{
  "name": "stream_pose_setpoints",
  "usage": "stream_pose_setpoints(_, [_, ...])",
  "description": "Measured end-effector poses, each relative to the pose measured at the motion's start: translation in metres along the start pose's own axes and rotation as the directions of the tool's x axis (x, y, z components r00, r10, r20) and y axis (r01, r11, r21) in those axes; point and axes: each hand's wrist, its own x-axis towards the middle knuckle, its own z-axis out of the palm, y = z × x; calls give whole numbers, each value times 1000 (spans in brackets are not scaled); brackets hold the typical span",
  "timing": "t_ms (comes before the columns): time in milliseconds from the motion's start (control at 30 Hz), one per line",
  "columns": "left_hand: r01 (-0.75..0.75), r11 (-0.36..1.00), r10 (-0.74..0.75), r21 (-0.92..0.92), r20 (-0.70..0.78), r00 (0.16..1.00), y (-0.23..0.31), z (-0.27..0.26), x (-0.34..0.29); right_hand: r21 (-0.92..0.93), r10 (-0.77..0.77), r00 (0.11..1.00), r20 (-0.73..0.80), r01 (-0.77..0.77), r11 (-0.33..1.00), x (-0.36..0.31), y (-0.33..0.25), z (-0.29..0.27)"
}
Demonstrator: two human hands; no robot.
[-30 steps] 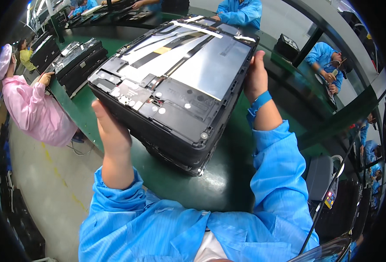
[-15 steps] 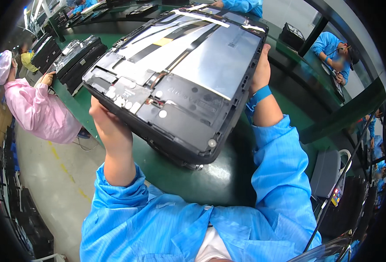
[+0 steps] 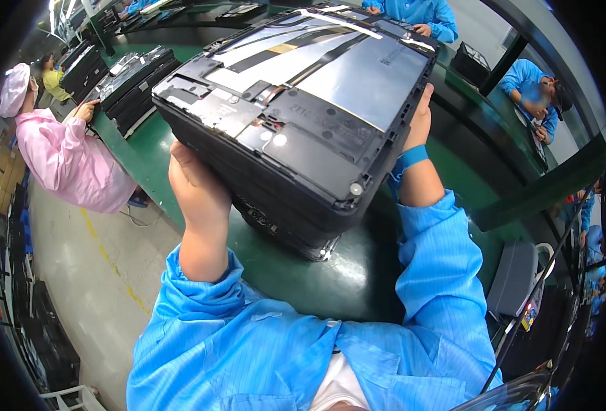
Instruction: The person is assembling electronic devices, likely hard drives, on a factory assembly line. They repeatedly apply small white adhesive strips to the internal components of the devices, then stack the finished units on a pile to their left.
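An opened flat electronic device in a black housing (image 3: 310,151) tops a thick black stack (image 3: 275,222) in front of me. Its inner side faces up, showing silver sheets, dark flat cables and a black plastic cover with round white spots. My left hand (image 3: 197,185) presses against its near left side, thumb up and the other fingers hidden underneath or behind. Along the right edge, my right hand (image 3: 419,122) grips the side, with a blue band on the wrist. Whether the device touches the layers below cannot be made out.
The green table (image 3: 262,267) runs beneath the stack. Another black stack (image 3: 135,89) stands at the left, beside a person in pink (image 3: 70,157). People in blue work at the far side and right. A grey machine (image 3: 515,277) sits at the lower right.
The device has shifted slightly right and down in the picture, its near edge looking lower against the thick stack. Both hands have moved along with it and keep their hold.
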Motion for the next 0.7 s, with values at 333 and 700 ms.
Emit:
stream_pose_setpoints(333, [85,936,-83,-343,19,996,-17,2,-19,258,161,983,91,-179,949,-13,6,-5])
stream_pose_setpoints(700, [-46,994,49,-99,27,998,-16,3,-22,157,12,1000,15,-14,987,4,37,-9])
